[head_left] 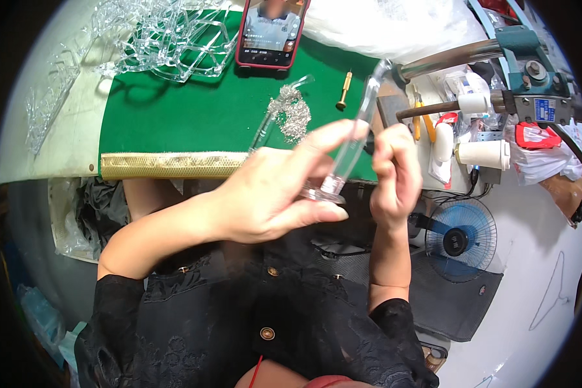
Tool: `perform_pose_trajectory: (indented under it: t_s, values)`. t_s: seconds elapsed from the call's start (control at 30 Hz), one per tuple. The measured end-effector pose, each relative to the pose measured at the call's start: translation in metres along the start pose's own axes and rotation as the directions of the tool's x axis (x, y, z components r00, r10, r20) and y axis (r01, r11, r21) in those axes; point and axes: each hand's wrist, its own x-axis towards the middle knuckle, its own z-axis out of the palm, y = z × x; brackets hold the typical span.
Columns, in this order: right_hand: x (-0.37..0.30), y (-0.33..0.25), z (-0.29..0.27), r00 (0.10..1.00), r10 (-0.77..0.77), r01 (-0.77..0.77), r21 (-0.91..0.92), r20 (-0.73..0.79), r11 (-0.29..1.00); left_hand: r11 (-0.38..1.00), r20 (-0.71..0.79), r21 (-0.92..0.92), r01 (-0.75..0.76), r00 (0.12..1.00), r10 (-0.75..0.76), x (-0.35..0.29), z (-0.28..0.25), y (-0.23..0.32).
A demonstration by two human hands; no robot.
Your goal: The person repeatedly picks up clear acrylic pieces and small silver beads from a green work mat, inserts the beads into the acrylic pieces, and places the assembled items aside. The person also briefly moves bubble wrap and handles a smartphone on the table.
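Held up over the front edge of the green mat is a clear plastic eyeglass frame [350,152], pinched between the thumb and fingers of my left hand [255,194]. One of its temples points up and away, toward the bench machine. My right hand [396,174] is curled closed just right of that temple; what its fingers hold, if anything, is hidden. Beyond my left hand lies a heap of small silvery metal pieces [296,119]. Another clear strip [262,134] runs beside the heap; I cannot tell if it belongs to the held frame. A brass-coloured screwdriver [344,94] lies farther right.
Clear eyeglass frames [181,45] are piled at the far left, near a red-cased phone [283,63]. A bench machine [530,71] with metal rods stands at right, above yellow-handled pliers [428,123] and a white cup [485,155]. A fan [460,240] sits below right.
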Motion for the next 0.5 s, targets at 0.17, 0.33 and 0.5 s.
perform_pose_trajectory:
  t_s: [0.17,0.33,0.5]
  values:
    - [0.019,-0.038,-0.006,0.962,-0.254,0.270,-0.220,0.097,0.937,0.999,0.060,0.046,0.004,0.998,-0.007,0.013,0.013,0.006]
    - [0.019,-0.037,-0.006,0.970,-0.219,0.238,-0.245,0.101,0.940,0.998,0.051,0.059,0.026,0.998,-0.029,0.014,0.017,0.003]
    - [0.019,-0.034,-0.005,0.977,-0.195,0.208,-0.207,0.084,0.956,0.991,0.047,0.132,0.015,0.999,-0.021,0.013,0.015,0.001]
